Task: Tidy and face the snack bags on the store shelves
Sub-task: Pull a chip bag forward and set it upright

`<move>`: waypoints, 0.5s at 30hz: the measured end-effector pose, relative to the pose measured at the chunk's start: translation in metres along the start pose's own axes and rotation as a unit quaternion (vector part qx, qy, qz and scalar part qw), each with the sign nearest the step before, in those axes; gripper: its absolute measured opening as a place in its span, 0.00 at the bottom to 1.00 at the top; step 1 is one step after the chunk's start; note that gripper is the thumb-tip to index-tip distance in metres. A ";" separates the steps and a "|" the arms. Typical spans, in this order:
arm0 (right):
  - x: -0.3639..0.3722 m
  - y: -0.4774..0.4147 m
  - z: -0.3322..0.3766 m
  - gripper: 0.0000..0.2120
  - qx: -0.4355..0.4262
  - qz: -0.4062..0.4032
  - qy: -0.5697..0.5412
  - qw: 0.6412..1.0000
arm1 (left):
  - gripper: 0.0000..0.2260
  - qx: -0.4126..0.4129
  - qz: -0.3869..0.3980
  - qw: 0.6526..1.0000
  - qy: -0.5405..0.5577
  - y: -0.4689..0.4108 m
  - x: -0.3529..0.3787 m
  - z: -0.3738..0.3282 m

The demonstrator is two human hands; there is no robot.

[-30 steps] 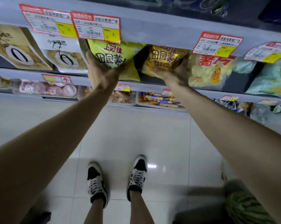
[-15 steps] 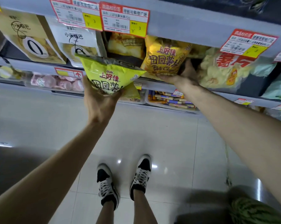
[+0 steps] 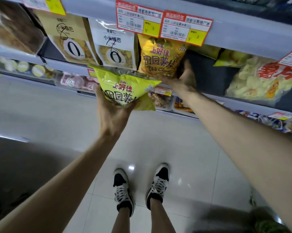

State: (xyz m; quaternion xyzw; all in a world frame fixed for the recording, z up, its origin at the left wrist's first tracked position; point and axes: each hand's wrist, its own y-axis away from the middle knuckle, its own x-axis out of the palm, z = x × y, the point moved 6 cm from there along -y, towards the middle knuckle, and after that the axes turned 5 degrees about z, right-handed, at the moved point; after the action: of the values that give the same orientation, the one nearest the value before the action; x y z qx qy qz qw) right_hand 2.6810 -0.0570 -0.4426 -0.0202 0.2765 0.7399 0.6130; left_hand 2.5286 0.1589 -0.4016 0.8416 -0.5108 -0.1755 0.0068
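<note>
Just changed, head view: a second earlier both snack bags sat on the shelf; by this moment the lime-green bag [image 3: 123,89] had been pulled out, and the yellow-orange bag [image 3: 160,59] had been slid left.
Left hand: the left hand [image 3: 111,115] cupped the lime-green bag from below, fingers curled round its bottom corner and holding it.
Lime-green bag: it was off the shelf, held in the air in front of the lower shelf edge, printed front facing the camera, tipped with one corner pointing down.
Right hand: the right hand [image 3: 183,79] reached into the shelf, blurred, its fingers closed on the lower right edge of the yellow-orange bag.
Yellow-orange bag: it stood roughly upright on the shelf, front facing out, just beside the white bag [image 3: 115,47] and beneath the two red-framed price tags [image 3: 185,27].
Gap: a dark empty space [image 3: 207,73] showed to the right of that bag, between it and the pale crisp bags [image 3: 252,81].
Meaning for the task: the yellow-orange bag seemed nearly faced; the lime-green bag probably still needed a place, and the dark space looked the likeliest one.
Risk: the lime-green bag was soft and puffy, so it could slump once set down.
Below: a pale tiled floor [image 3: 175,140] and the person's black-and-white shoes [image 3: 123,187].
</note>
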 end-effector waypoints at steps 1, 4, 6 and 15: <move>-0.001 0.000 -0.003 0.44 0.001 -0.003 -0.005 1.000 | 0.38 -0.005 0.006 1.000 -0.002 0.001 0.001 0.002; -0.007 0.005 -0.012 0.42 0.007 -0.003 -0.028 1.000 | 0.40 -0.027 0.026 0.999 -0.004 0.006 0.012 0.006; -0.017 0.012 -0.019 0.38 0.022 -0.016 -0.057 0.998 | 0.40 -0.039 0.041 0.998 -0.008 0.012 0.025 0.003; -0.097 0.062 -0.074 0.10 0.100 -0.104 -0.208 0.967 | 0.38 -0.008 0.128 0.988 -0.080 0.020 0.126 -0.050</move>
State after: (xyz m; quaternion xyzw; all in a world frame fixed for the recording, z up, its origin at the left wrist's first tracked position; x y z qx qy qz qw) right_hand 2.6252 -0.1820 -0.4453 0.1672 0.2120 0.6286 0.7294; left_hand 2.5789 0.0323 -0.3868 0.7522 -0.6120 -0.2442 -0.0048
